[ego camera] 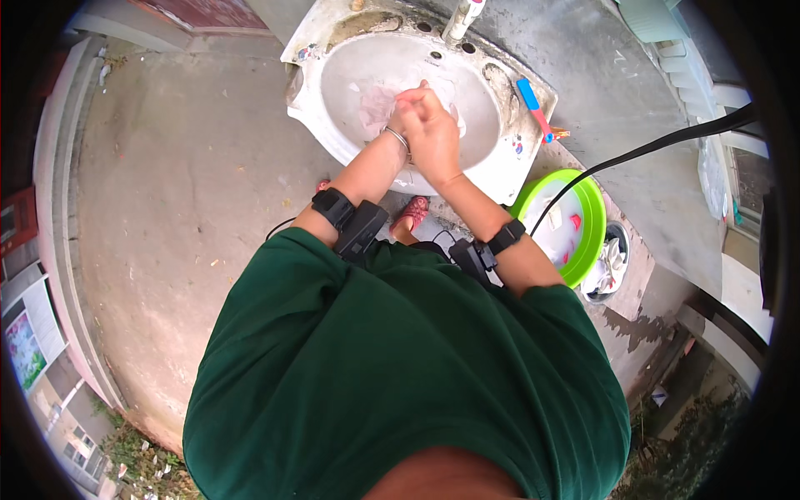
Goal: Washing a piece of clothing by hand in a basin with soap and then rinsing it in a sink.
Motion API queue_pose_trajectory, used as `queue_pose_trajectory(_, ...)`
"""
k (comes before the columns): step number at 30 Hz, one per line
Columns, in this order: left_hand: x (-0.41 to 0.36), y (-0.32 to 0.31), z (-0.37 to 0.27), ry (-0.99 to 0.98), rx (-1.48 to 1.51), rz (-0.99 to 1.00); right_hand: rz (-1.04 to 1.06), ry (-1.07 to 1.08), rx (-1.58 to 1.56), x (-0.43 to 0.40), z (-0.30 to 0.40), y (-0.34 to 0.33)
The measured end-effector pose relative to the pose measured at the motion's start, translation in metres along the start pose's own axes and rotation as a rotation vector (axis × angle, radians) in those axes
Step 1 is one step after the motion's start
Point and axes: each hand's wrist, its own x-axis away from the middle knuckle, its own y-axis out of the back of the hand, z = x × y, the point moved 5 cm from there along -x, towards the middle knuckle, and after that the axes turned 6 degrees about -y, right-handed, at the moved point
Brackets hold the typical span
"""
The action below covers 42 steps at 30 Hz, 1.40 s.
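Observation:
My right hand (pixel 436 132) is over the basin of a white ceramic washbasin (pixel 478 172), its fingers curled across my left hand (pixel 398 117). A metal bangle circles the left wrist, and most of that hand is covered by the right one. Thin, pale pinkish cloth (pixel 377 107) lies crumpled in the basin and shows on both sides of the hands. Whether the fingers grip this cloth is hidden. Above the hands, a white faucet (pixel 461 24) rises from the basin's back rim.
A blue-and-red handled tool (pixel 534 107) rests on the basin's right rim. A green plastic tub (pixel 594 219) of cloudy water stands below right, with a basin of wet cloth (pixel 607 265) beside it. A black cable (pixel 650 140) crosses the right side. Concrete floor (pixel 162 187) stretches left.

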Motion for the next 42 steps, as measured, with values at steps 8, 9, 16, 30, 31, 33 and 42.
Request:
queue_pose_trajectory(8, 0.001, 0.000, 0.008, 0.266, 0.368, 0.668, -0.155, -0.245, 0.076, -0.043, -0.031, 0.028)
queue_pose_trajectory(9, -0.003, 0.002, 0.007, 0.233, 0.355, 0.619, -0.151, -0.241, 0.078, -0.027, -0.018, 0.026)
queue_pose_trajectory(16, -0.006, -0.002, 0.011, 0.141, 0.198, 0.353, -0.263, 0.001, 0.014, -0.050, -0.039, 0.027)
queue_pose_trajectory(30, 0.005, -0.017, -0.013, 0.123, -0.085, 0.130, 0.083, -0.028, 0.025, -0.048, -0.049, 0.051)
queue_pose_trajectory(31, 0.009, -0.028, -0.026, 0.117, -0.080, 0.130, 0.164, 0.152, -0.052, -0.042, -0.043, 0.054)
queue_pose_trajectory(33, 0.017, -0.019, -0.053, 0.059, -0.334, 0.070, 0.273, 0.157, -0.094, -0.032, -0.024, 0.059)
queue_pose_trajectory(42, 0.012, 0.026, -0.045, -0.123, -0.204, -0.118, 0.235, -0.081, -0.051, -0.059, -0.060, 0.080)
